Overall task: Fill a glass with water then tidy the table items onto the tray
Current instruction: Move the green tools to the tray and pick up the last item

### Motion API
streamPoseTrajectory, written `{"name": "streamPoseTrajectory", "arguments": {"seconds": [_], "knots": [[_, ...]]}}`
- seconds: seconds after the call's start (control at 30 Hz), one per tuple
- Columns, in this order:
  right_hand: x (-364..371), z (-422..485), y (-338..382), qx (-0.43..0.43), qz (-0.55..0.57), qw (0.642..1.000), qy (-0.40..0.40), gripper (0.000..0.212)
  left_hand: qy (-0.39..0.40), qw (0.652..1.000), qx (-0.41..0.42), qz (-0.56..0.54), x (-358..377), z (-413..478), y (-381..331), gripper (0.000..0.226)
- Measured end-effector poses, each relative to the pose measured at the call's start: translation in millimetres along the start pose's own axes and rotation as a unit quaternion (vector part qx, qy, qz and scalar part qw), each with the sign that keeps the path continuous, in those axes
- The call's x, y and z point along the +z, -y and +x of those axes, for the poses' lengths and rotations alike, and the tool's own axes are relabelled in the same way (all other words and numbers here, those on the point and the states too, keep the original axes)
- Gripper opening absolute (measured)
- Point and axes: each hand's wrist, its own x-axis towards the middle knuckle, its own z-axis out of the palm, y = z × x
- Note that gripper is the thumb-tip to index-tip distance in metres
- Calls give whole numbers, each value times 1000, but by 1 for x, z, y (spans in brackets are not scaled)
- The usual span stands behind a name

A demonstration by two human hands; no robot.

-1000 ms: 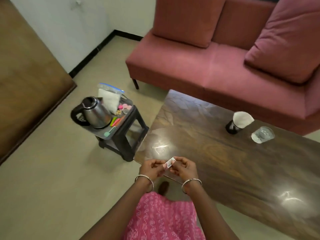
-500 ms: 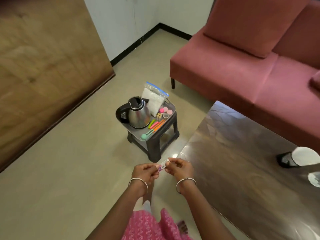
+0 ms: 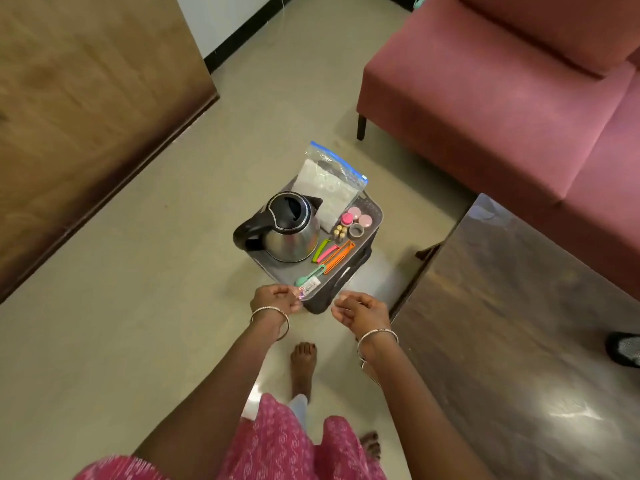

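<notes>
Head view: a person's left hand (image 3: pixel 273 301) pinches the near end of a small printed packet (image 3: pixel 308 289). The packet juts past the fingertips over the near edge of the tray (image 3: pixel 374 207), beside a green clip (image 3: pixel 309 276). The right hand (image 3: pixel 362 311) hangs close by, loosely curled and empty. A kettle (image 3: pixel 291 230) fills the tray's left side. Bare floor (image 3: pixel 138 306) lies to the left, and the coffee table (image 3: pixel 519 323) corner is close on the right.

Smooth beige floor (image 3: pixel 121 306) meets a white wall (image 3: pixel 221 15) with black skirting board (image 3: pixel 242 32) at the top. A brown wood-grain panel (image 3: pixel 86 98) fills the left. A dusty-pink upholstered sofa (image 3: pixel 502 98) sits upper right, with a glossy dark-brown wooden coffee table (image 3: pixel 519 341) showing white glare near it. A small black stool (image 3: pixel 356 268) stands near the table's corner.
</notes>
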Motion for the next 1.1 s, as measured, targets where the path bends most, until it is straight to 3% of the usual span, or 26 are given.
{"name": "streamPoseTrajectory", "arguments": {"seconds": [0.2,0.47,1.1], "knots": [[-12,40,-15,33,-17,998,-43,12,-77,992,-24,95,10,67,-8,12],[-30,70,-44,84,-12,992,-89,10,-158,955,-41,249,43,101,-20,26],[-17,64,-49,79,-26,995,-59,13,-119,946,-76,292,57,116,-17,32]]}}
